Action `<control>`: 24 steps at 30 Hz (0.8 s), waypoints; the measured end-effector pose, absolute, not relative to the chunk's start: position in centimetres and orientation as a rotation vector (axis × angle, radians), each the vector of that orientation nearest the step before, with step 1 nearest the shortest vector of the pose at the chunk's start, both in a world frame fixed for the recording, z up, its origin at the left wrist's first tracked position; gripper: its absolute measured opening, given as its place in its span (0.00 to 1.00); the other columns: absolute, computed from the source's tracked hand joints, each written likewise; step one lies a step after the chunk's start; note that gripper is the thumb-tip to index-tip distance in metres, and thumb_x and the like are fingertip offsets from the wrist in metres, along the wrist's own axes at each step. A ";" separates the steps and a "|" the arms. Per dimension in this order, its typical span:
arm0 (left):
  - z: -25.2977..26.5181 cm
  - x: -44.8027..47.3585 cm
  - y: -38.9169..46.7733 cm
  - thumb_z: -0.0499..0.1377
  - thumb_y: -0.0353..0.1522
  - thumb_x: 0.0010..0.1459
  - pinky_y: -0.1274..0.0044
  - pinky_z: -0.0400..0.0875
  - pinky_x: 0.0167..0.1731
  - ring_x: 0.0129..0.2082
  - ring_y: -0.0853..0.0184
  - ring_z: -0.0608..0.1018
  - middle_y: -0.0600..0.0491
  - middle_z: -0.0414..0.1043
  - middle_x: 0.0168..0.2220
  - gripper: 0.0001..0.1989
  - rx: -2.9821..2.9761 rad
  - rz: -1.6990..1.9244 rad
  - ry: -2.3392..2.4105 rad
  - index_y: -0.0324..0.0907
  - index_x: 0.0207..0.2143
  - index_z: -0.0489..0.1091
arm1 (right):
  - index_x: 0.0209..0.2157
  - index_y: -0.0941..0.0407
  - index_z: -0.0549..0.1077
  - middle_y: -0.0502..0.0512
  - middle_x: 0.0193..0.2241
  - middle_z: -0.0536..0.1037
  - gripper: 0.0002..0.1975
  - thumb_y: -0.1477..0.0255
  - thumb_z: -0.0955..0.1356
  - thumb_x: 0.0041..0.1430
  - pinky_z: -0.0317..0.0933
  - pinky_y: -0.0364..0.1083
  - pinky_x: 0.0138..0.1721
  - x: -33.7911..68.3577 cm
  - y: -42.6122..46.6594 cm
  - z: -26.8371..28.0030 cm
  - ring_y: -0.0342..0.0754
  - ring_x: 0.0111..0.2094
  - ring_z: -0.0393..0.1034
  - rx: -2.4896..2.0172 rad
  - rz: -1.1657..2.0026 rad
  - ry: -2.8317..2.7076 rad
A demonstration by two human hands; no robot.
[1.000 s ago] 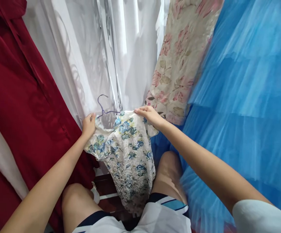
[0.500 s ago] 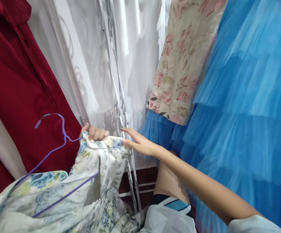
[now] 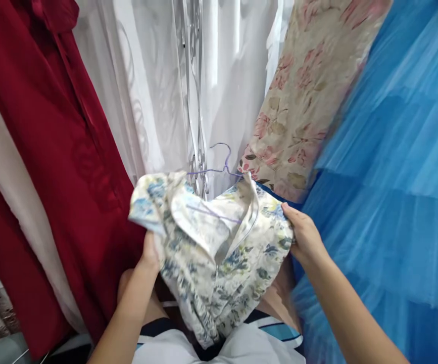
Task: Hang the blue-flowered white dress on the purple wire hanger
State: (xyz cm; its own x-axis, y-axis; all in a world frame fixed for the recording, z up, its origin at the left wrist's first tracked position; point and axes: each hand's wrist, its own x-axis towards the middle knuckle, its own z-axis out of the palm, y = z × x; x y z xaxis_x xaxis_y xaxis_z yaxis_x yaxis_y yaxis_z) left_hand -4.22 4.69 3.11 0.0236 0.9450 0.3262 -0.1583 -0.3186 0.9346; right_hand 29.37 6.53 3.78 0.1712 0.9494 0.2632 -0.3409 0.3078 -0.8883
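A white blouse (image 3: 249, 283) with blue and yellow flowers hangs over a purple wire hanger (image 3: 226, 164), spread between my hands above my lap. The hanger's hook stands up past the open neckline, and part of its bar shows inside the collar. My left hand (image 3: 151, 253) grips the blouse's side beneath the left sleeve, its fingers mostly hidden by cloth. On the other side my right hand (image 3: 305, 231) is closed on the sleeve edge, with the thumb on top of the fabric.
Dark red clothing (image 3: 105, 202) hangs on the left. Behind the blouse stand a scrolled metal rack (image 3: 194, 91) and white curtains (image 3: 226, 60). At right hang a beige floral garment (image 3: 294, 111) and a tiered blue tulle dress (image 3: 385, 212).
The blouse and hanger have swung from the lower left to the middle, now facing me upright. My right hand, earlier reaching with fingers outstretched, has closed on the right sleeve. My left hand holds lower.
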 end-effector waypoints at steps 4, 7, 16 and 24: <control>0.8 -4.5 4.2 0.51 0.57 0.57 0.62 0.65 0.55 0.56 0.52 0.71 0.41 0.74 0.51 0.36 1.123 1.546 0.753 0.38 0.54 0.68 | 0.32 0.56 0.77 0.58 0.26 0.81 0.12 0.61 0.73 0.51 0.70 0.50 0.24 28.8 9.9 5.9 0.57 0.28 0.77 -0.750 1.058 -0.974; -1.1 -4.0 4.6 0.66 0.43 0.52 0.66 0.62 0.58 0.57 0.55 0.71 0.45 0.74 0.51 0.28 1.082 1.727 0.861 0.39 0.53 0.69 | 0.30 0.57 0.77 0.57 0.25 0.81 0.12 0.62 0.74 0.49 0.70 0.47 0.23 27.0 11.1 7.4 0.56 0.27 0.78 -0.690 1.146 -1.006; -6.8 -1.2 3.0 0.68 0.37 0.49 0.66 0.63 0.58 0.56 0.56 0.72 0.47 0.75 0.50 0.25 0.903 1.875 1.114 0.41 0.50 0.71 | 0.28 0.56 0.80 0.56 0.23 0.81 0.10 0.63 0.75 0.49 0.65 0.44 0.19 28.2 8.5 9.2 0.50 0.19 0.73 -0.783 1.129 -1.147; -7.4 -0.2 1.7 0.69 0.38 0.50 0.66 0.67 0.56 0.52 0.56 0.76 0.44 0.76 0.48 0.26 0.917 1.891 1.146 0.38 0.51 0.71 | 0.37 0.56 0.79 0.58 0.33 0.81 0.19 0.56 0.72 0.51 0.68 0.48 0.32 28.4 7.8 6.8 0.54 0.32 0.76 -0.882 1.001 -1.341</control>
State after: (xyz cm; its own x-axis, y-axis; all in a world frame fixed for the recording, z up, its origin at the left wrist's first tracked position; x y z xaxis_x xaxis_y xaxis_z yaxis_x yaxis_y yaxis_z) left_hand -0.16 1.72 -7.45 -0.4790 0.8550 0.1988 -0.2193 -0.3358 0.9161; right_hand 28.39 7.77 6.83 -0.0293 0.9369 0.3484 -0.0675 0.3459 -0.9358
